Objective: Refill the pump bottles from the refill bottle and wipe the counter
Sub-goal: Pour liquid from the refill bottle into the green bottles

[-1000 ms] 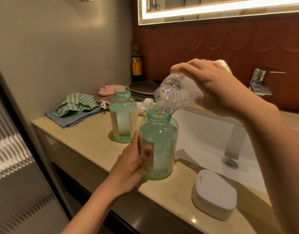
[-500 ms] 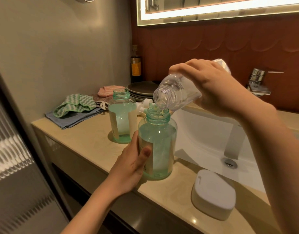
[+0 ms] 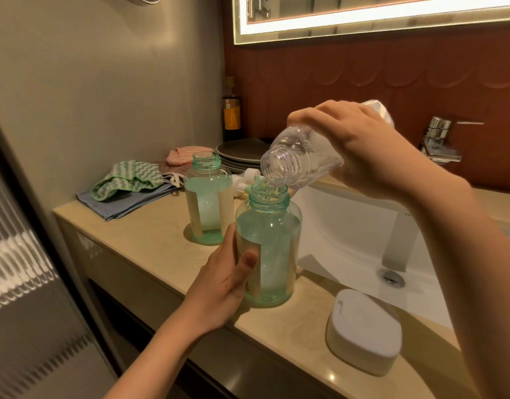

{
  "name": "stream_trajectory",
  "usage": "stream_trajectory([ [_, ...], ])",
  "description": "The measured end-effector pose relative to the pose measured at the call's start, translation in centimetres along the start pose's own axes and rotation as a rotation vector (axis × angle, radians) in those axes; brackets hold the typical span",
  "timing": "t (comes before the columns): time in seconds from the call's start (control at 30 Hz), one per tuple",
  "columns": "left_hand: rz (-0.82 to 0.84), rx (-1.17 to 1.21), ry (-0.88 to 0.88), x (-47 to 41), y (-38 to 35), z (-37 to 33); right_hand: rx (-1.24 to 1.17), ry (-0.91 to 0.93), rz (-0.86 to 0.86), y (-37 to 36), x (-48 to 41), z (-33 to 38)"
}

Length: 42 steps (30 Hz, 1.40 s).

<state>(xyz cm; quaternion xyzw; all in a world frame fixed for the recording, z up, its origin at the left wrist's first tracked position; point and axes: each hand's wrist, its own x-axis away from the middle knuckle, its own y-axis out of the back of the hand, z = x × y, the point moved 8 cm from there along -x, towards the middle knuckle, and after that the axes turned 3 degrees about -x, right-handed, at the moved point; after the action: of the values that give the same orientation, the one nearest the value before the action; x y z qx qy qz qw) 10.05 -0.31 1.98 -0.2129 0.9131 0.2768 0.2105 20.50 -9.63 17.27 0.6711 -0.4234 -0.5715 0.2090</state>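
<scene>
Fingers (image 3: 317, 110) of the right hand (image 3: 372, 151) are wrapping the light, squashy-looking refill bottle (image 3: 301, 161), tipping it over the green pump bottle (image 3: 269, 249) on the counter (image 3: 150, 240). Left hand (image 3: 219, 286) is gripping its heavy-looking, maybe slippery middle.

Clear ribbed plastic on the refill bottle (image 3: 301, 164); see-through green tint on the near pump bottle (image 3: 269, 243). The beige desk (image 3: 150, 243) gleams like polished stone. Basin (image 3: 349, 231) glossy white, tap (image 3: 438, 139) shiny chrome, soap box (image 3: 363, 338) matt white.
</scene>
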Motion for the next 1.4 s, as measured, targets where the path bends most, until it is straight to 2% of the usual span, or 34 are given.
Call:
stream_trajectory([
  [1.4,-0.008,-0.022,0.02,0.02,0.0,0.37,0.013,-0.014,0.008,0.35,0.09,0.23],
])
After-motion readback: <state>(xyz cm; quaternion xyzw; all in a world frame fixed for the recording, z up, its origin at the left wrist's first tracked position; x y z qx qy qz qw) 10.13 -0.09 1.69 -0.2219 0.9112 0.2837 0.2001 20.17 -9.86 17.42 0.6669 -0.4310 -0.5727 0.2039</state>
